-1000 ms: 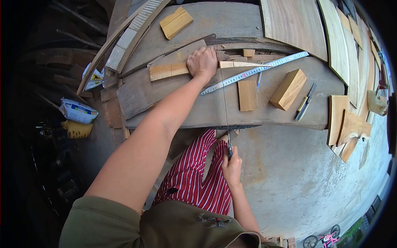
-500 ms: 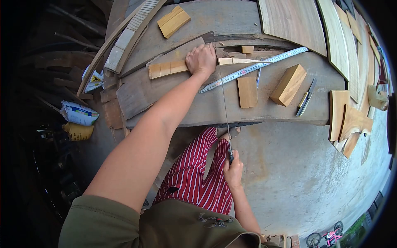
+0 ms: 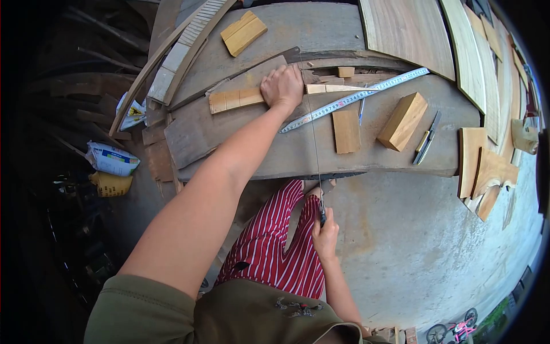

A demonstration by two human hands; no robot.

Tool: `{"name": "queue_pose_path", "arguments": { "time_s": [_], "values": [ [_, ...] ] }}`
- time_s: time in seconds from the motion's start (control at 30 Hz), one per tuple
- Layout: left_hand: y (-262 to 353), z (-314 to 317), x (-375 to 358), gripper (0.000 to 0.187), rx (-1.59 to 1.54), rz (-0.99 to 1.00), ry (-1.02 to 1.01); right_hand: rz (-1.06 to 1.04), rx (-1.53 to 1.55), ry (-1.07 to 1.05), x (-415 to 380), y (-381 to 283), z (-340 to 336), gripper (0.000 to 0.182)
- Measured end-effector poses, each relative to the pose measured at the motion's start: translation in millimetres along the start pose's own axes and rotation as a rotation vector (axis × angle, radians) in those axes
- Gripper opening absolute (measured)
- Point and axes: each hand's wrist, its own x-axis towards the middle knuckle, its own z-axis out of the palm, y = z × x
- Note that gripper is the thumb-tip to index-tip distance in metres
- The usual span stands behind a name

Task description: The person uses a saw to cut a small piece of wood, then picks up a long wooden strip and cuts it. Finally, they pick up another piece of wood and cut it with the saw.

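Observation:
My left hand (image 3: 282, 87) is closed over a narrow wooden strip (image 3: 236, 100) marked with crosswise lines, pressing it down on the workbench (image 3: 269, 161). In my right hand (image 3: 325, 235) is the dark handle of a handsaw (image 3: 315, 150). The thin blade, seen nearly edge-on, runs from the handle up across the bench, close to the right side of my left hand. Just right of the blade lies a pale tapered wood piece (image 3: 335, 88). Below that piece, the blade passes over a steel ruler-like measuring tape (image 3: 355, 98).
Wood blocks (image 3: 244, 33) (image 3: 403, 121), a flat piece (image 3: 346, 132), a pencil-like blue tool (image 3: 361, 110) and a utility knife (image 3: 427, 139) lie on the bench. Boards (image 3: 409, 34) stand at the right. A curved slatted wooden piece (image 3: 182, 57) is at upper left; bags (image 3: 112, 159) lie below.
The whole view has shifted slightly right and down. Both hands, the handsaw and the wooden strip keep nearly the same places relative to the bench.

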Motion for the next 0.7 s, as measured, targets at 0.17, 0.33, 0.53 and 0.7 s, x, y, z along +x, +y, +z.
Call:
{"name": "queue_pose_path", "arguments": {
  "time_s": [0.17, 0.33, 0.53, 0.7],
  "values": [
    [1.8, 0.5, -0.7, 0.043, -0.019, 0.017, 0.018, -0.025, -0.020, 0.017, 40.6, -28.3, 7.7, 0.016],
    [2.6, -2.4, -0.1, 0.042, 0.005, -0.009, 0.015, 0.011, -0.093, 0.029, 125.2, -71.6, 23.3, 0.014],
    [-0.3, 3.0, 1.2, 0.041, -0.001, -0.006, 0.016, -0.079, 0.015, 0.048, 30.3, -19.4, 0.4, 0.009],
    [1.2, -3.0, 0.8, 0.041, -0.016, 0.032, -0.003, -0.028, -0.041, -0.005, 55.6, -38.3, 5.0, 0.020]
  ]
}}
